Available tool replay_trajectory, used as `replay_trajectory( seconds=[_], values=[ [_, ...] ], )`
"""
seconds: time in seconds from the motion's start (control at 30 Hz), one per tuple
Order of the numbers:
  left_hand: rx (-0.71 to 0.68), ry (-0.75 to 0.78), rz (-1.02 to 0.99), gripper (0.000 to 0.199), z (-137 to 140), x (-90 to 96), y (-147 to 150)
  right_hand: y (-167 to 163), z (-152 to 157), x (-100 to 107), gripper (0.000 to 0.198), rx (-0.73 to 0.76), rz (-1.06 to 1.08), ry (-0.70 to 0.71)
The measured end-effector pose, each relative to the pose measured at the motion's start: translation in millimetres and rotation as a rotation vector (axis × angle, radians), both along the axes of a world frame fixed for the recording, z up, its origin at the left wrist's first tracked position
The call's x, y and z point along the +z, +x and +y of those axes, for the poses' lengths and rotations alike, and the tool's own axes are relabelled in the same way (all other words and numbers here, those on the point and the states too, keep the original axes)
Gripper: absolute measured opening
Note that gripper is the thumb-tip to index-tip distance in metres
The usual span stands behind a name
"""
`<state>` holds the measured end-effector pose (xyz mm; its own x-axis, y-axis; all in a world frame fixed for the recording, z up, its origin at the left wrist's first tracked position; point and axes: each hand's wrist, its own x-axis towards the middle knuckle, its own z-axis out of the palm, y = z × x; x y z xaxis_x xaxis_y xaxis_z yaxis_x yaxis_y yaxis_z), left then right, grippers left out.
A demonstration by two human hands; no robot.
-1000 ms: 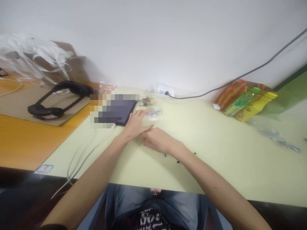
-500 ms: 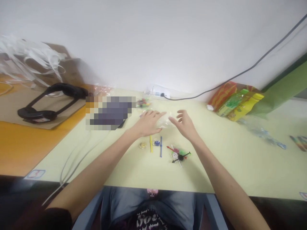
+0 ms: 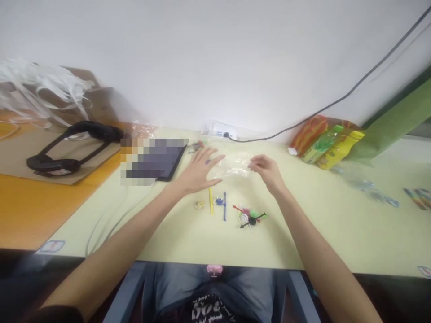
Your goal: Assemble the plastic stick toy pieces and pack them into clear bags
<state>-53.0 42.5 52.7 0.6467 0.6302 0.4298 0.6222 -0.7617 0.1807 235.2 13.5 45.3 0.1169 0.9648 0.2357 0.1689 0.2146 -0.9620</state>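
A clear plastic bag lies spread out between my two hands. My right hand pinches its right edge. My left hand is open, fingers spread at the bag's left side; I cannot tell whether they touch it. A small blue bit shows between those fingers. Nearer me lie a yellow stick, a blue stick, a small round blue piece and a small round yellow piece. To their right sits a pile of red, white, green and black spinner-like pieces with arrows.
A dark tablet, partly pixelated, lies at the left, beside a black headset-like frame on cardboard. Colourful small parts and a power strip are at the back. Bottles and plastic wrapping are on the right.
My hands have moved apart, the left one leftward and the right one slightly rightward. The plastic bag is now spread wider, and my right fingers have closed on its edge.
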Motion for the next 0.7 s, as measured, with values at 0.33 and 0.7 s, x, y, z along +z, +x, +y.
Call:
replay_trajectory(
  seconds=[0.33,0.7],
  values=[
    [-0.255,0.024,-0.075,0.027,-45,-15.5,4,26,1,-43,0.034,-0.122,-0.301,-0.007],
    [-0.323,-0.118,-0.035,0.022,-46,-29.3,0,36,-109,2,0.025,0.270,-0.895,0.062]
  ],
)
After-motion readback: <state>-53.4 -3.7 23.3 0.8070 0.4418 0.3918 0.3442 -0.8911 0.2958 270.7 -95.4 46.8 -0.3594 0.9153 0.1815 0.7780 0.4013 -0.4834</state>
